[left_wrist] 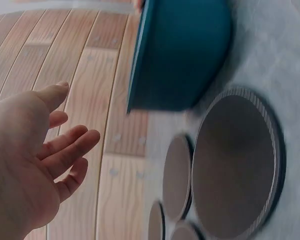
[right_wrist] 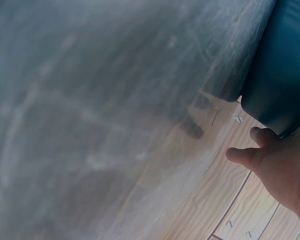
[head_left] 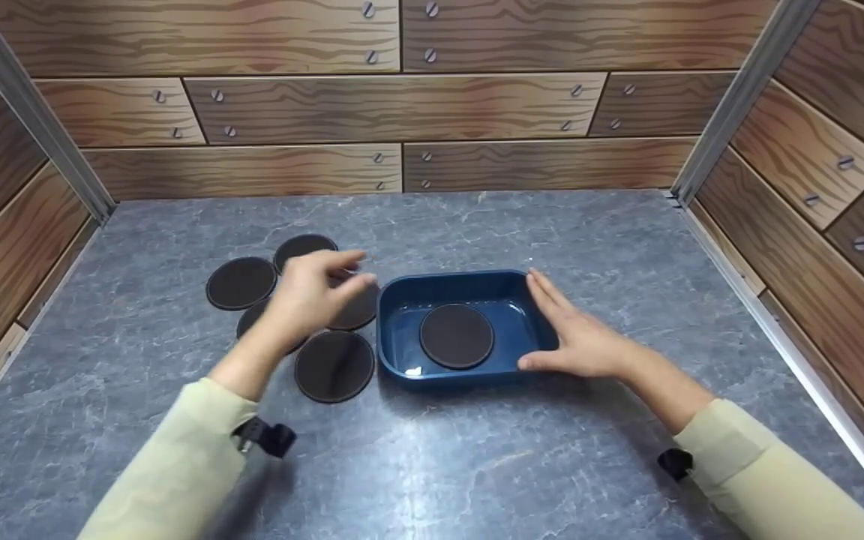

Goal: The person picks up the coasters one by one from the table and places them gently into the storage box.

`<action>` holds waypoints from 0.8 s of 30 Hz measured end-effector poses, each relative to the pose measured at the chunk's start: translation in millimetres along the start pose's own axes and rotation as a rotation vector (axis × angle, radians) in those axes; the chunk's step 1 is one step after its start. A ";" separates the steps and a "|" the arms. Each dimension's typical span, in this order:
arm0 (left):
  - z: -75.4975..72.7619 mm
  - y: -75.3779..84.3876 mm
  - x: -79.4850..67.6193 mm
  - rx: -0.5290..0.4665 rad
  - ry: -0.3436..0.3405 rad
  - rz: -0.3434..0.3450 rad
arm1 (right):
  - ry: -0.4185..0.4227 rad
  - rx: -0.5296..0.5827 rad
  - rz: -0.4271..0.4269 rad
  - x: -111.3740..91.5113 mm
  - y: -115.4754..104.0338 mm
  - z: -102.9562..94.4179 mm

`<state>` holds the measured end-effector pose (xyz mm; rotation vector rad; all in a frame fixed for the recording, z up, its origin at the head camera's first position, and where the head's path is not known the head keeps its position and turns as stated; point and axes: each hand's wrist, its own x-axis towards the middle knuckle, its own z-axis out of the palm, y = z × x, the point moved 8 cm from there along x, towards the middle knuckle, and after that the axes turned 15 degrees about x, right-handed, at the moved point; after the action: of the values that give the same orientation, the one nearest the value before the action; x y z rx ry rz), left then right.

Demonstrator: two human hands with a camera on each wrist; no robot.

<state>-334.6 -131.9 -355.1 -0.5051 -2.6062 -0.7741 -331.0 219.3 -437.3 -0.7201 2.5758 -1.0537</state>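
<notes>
A deep blue rectangular dish (head_left: 511, 373) stands on the table with one round black coaster (head_left: 457, 336) lying flat inside it. My right hand (head_left: 578, 337) spans the dish's right end, fingers along the far corner and thumb at the near corner, all fairly straight. To the left of the dish lie several more black coasters (head_left: 334, 366), close together, with pale stitching round the edge. Over this group hovers my left hand (head_left: 308, 292), holding nothing, and it partly hides some coasters. The left wrist view shows that hand (left_wrist: 55, 155) with loosely bent fingers, apart from the dish's wall (left_wrist: 182, 55).
The table (head_left: 432, 465) has a grey marbled top. Wood-print panels (head_left: 394, 109) close off the back and both sides, with metal rails (head_left: 732, 90) at the corners. A small black device (head_left: 267, 436) is strapped at each sleeve cuff.
</notes>
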 end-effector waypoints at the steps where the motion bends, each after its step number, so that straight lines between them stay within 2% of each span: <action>1: -5.7 -6.8 -1.6 0.002 0.011 -0.015 | 0.000 -0.001 -0.002 0.1 0.1 0.1; 9: -44.6 -62.7 -17.5 -0.009 0.068 -0.174 | 0.003 -0.005 -0.012 0.4 -0.2 0.8; 15: -65.4 -98.9 -26.3 0.017 0.104 -0.242 | 0.011 -0.005 -0.023 -0.7 0.6 -0.1; 20: -74.4 -128.8 -33.6 0.028 0.093 -0.309 | 0.011 0.000 -0.028 -0.8 0.1 -0.3; 24: -75.0 -152.6 -41.3 0.045 0.066 -0.363 | 0.004 0.006 -0.030 0.2 -1.7 0.0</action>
<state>-346.6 -304.3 -382.6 0.0107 -2.6791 -0.8220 -330.6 218.2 -436.1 -0.7585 2.5717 -1.0716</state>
